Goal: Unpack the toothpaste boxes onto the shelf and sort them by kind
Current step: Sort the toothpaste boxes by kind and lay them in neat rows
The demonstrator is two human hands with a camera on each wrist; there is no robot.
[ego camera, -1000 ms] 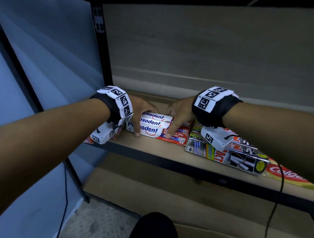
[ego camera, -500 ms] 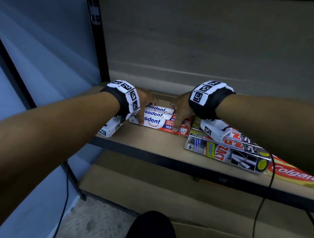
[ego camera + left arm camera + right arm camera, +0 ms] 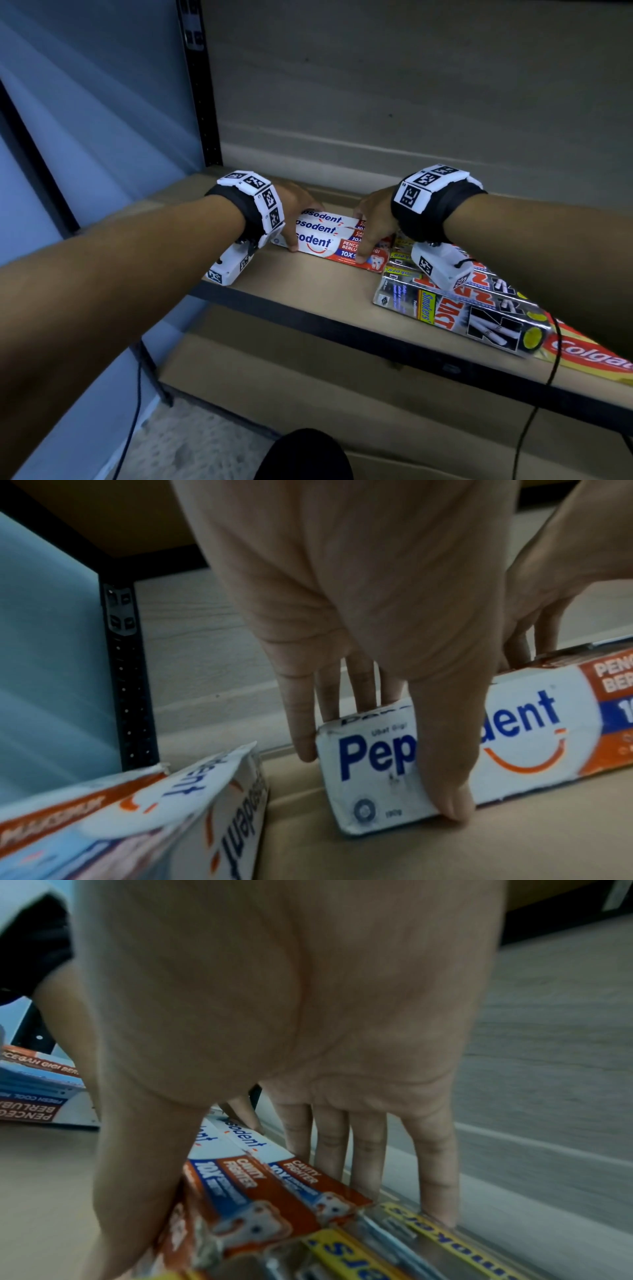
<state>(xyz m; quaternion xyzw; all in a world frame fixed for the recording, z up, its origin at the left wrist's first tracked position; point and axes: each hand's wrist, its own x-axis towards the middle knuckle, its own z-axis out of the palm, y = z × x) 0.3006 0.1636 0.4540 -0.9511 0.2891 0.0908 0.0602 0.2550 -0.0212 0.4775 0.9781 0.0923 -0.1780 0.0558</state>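
Observation:
Three white-and-red Pepsodent boxes (image 3: 320, 236) lie side by side on the brown shelf board (image 3: 308, 291). My left hand (image 3: 302, 226) grips their left end, thumb (image 3: 448, 791) on the near side and fingers behind the far side. My right hand (image 3: 362, 237) grips the red right end (image 3: 270, 1194) the same way, thumb in front, fingers at the back. In the left wrist view another Pepsodent box (image 3: 143, 813) lies nearer, to the left. Silver Zact Smokers boxes (image 3: 459, 308) lie just right of the group, touching it.
A red Colgate box (image 3: 597, 356) lies at the shelf's right front. The black upright post (image 3: 200, 85) stands at the back left, and the back wall (image 3: 411, 120) is close behind the boxes. A lower shelf board (image 3: 342, 394) shows below. Cables hang from both wrists.
Both hands have slid the three Pepsodent boxes away from the front edge, toward the back of the shelf. The grip is unchanged.

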